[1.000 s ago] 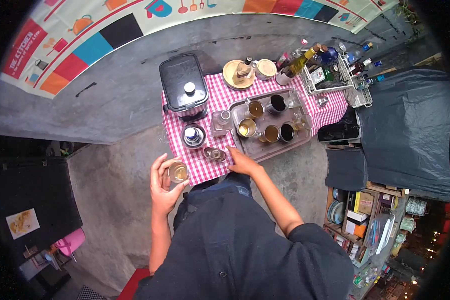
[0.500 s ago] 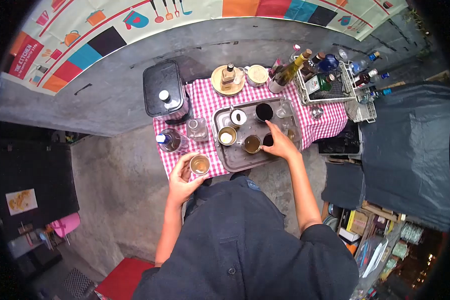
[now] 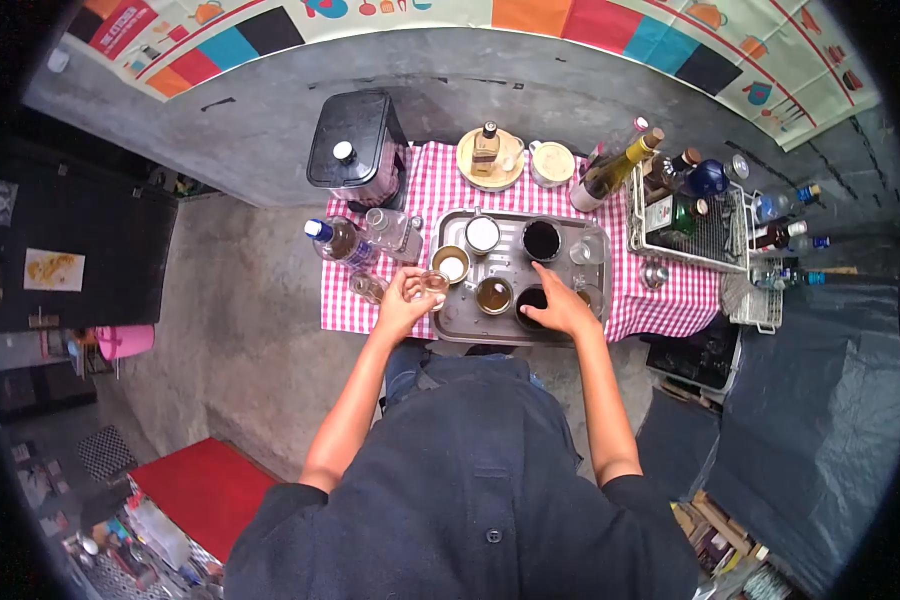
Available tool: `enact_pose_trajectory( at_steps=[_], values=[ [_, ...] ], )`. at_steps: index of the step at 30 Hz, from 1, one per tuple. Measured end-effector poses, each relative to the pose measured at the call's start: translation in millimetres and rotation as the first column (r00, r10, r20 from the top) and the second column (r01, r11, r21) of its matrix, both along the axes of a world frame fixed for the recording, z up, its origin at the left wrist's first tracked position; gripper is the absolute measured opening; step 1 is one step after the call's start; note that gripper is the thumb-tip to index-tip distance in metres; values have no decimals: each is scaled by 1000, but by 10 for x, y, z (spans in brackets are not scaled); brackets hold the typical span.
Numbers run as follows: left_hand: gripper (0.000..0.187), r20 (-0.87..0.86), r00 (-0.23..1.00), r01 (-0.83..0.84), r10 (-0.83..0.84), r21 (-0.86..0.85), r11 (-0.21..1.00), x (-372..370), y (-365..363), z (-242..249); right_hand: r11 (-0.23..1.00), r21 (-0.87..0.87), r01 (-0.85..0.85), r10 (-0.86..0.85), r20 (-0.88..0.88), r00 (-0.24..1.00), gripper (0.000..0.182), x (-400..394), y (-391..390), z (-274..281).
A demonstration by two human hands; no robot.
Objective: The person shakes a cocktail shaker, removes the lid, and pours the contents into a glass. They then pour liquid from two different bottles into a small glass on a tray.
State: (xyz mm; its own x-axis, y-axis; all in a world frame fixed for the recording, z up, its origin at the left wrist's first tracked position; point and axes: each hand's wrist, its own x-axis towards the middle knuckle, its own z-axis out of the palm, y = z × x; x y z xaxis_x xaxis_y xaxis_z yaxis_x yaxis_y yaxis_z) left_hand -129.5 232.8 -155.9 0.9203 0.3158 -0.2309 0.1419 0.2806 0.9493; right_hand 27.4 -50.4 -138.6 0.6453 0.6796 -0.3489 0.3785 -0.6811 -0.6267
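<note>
My left hand [image 3: 402,305] is closed around a small clear glass [image 3: 435,284] at the tray's left edge. My right hand [image 3: 568,312] is over the tray's front right part, thumb and forefinger spread apart above a cup of dark liquid [image 3: 532,302]; its other fingers are partly hidden. On the brown tray [image 3: 448,326] stand a glass mug of brown liquid [image 3: 493,295], a cup with white contents [image 3: 451,267], a white-filled mug [image 3: 482,234], a second dark-filled cup [image 3: 541,240] and a clear glass [image 3: 586,246].
Left of the tray are a blue-capped bottle [image 3: 338,243], a square glass bottle [image 3: 394,236] and another glass [image 3: 368,287]. A black lidded bin [image 3: 355,150] stands behind. A wine bottle [image 3: 610,175] and a bottle-filled rack [image 3: 705,250] are at the right.
My left hand has moved the glass forward and right, from the table's front edge to the tray's left edge. My right hand stays over the same dark cup. The camera view has shifted.
</note>
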Motion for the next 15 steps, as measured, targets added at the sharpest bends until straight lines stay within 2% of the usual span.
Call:
enact_pose_trajectory(
  at_steps=[2,4,6,7,8,10,12,15],
  values=[
    [44,-153,988,3,-8,-34,999,71,-4,-152,999,26,-21,21,-7,1000,91,15,-28,-56],
    [38,-130,991,-39,34,-35,999,141,-58,-179,998,36,-49,49,12,999,91,18,-44,-87],
    [35,-283,959,-22,16,-18,1000,191,-47,-205,997,50,-57,57,-1,998,90,31,-55,-93],
    [33,-228,972,-56,48,-30,998,227,-67,-271,997,50,-54,56,-23,998,90,40,-60,-73],
    [33,-222,973,-69,60,-32,997,247,-42,-304,997,48,-67,68,-17,998,90,51,-68,-68],
    [41,-409,913,2,-7,-13,1000,314,0,-266,997,46,-66,67,-21,998,90,78,-89,-92],
    [42,-400,915,-41,58,49,998,395,-16,-250,996,49,-79,80,-15,997,90,106,-108,-97],
    [43,-466,885,-4,-4,-16,1000,508,52,-137,994,61,-91,94,-51,994,92,139,-119,-88]
  ],
)
